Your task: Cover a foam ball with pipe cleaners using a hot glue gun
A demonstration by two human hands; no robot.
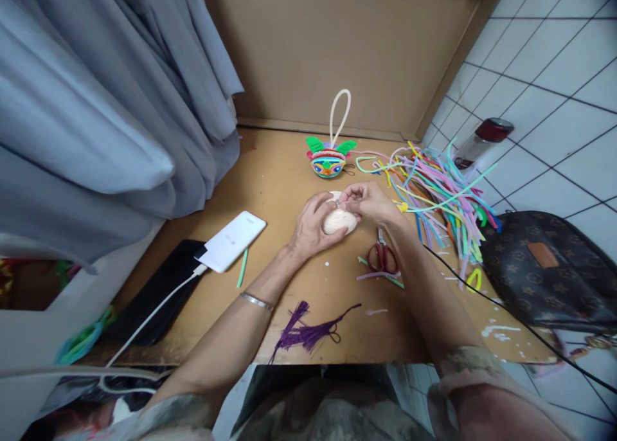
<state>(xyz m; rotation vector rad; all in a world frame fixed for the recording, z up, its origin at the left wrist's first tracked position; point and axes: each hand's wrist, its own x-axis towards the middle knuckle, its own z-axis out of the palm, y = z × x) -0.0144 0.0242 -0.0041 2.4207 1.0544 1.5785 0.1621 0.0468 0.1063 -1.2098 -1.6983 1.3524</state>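
My left hand [312, 225] is wrapped round a pale, rounded, finely ridged shell [340, 221] above the middle of the table, with the thumb along its near edge. At the shell's upper side my right hand [367, 202] is closed in a pinch. Whatever sits between those fingertips is too small to make out. Beyond the hands stands a colourful lion-head ornament [328, 163] with green ears and a white loop. Red-handled scissors [382, 259] lie below my right wrist, beside short pipe cleaner pieces. Purple tassels [308, 333] rest near the table's front edge.
A heap of coloured pipe cleaners [434, 184] covers the right back, near a red-capped bottle [483, 142]. A brown patterned bag [554, 267] sits at right, a black cable crossing before it. At left are a white power bank [232, 240], its cable and a grey curtain [159, 94].
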